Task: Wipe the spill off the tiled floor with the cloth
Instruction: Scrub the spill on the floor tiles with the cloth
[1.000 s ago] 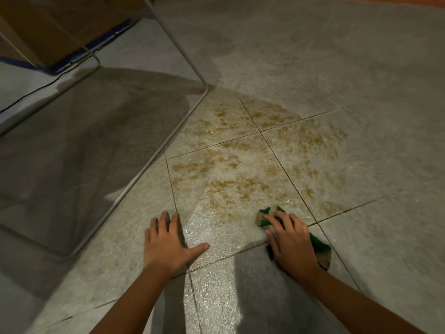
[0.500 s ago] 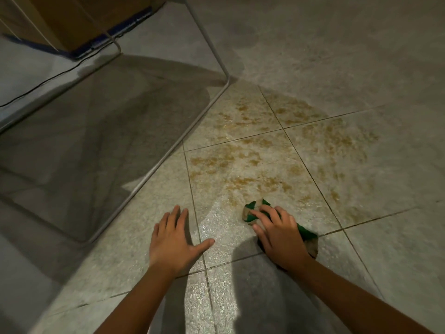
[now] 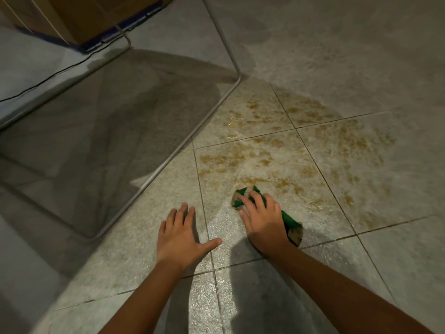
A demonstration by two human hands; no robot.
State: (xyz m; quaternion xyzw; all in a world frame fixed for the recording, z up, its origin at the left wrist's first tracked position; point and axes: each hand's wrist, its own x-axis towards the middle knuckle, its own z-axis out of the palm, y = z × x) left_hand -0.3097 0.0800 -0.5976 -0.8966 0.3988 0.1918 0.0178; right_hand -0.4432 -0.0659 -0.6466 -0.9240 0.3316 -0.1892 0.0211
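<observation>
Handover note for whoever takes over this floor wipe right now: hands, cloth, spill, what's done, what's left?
Left hand: flat on the tiled floor, fingers spread, holding nothing.
Right hand: pressing the green cloth onto the floor at the near edge of the spill.
Done: little; the tile patch by the hands shows no brown.
Left: brown spill across parts of four tiles beyond the cloth, reaching nearly to the metal frame corner.

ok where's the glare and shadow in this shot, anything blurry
Head view: wet glare glints on the spill beside the metal frame; the right hand pressing the cloth casts a dark shadow toward the camera; corners dim, lower left floor smeared.
</observation>
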